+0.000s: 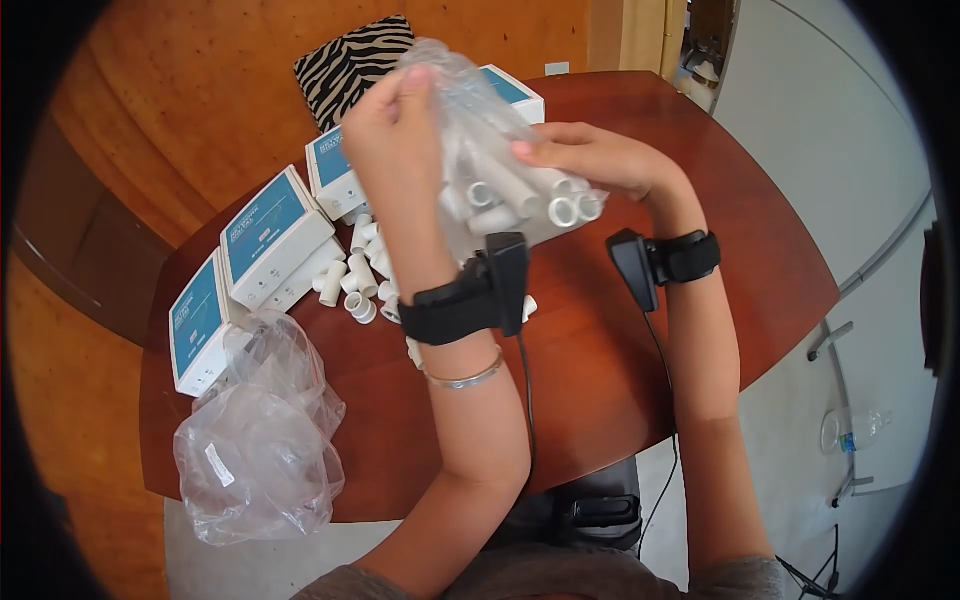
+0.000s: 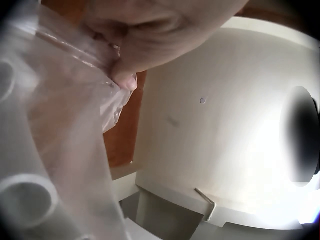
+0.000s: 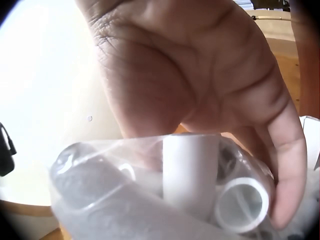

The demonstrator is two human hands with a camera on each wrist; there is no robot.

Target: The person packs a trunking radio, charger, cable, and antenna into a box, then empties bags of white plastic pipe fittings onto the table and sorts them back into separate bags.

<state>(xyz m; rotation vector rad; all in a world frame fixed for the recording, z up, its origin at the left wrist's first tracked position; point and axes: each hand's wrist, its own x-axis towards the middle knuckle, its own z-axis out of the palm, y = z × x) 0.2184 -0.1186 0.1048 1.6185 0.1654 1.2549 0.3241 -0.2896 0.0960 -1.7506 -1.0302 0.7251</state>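
A clear plastic bag [image 1: 470,100] full of short white plastic pipes [image 1: 563,211] is held up over the far part of the table, its pipe-filled end low and to the right. My left hand [image 1: 395,125] pinches the bag's gathered upper end; the left wrist view shows the thumb [image 2: 125,80] pressed on the crumpled film. Round the bag's right side, my right hand [image 1: 605,162] grips with thumb and fingers apart. Round pipe ends [image 3: 242,205] show through the film in the right wrist view. Loose white pipe fittings [image 1: 333,284] lie on the table behind my left forearm, partly hidden.
Several white and blue boxes [image 1: 275,240] line the table's far left side. A crumpled clear bag [image 1: 260,450] hangs over the near left edge of the brown table [image 1: 600,370]. Behind stands a zebra-striped cushion [image 1: 352,70]. A cable [image 1: 660,370] runs from each wrist camera.
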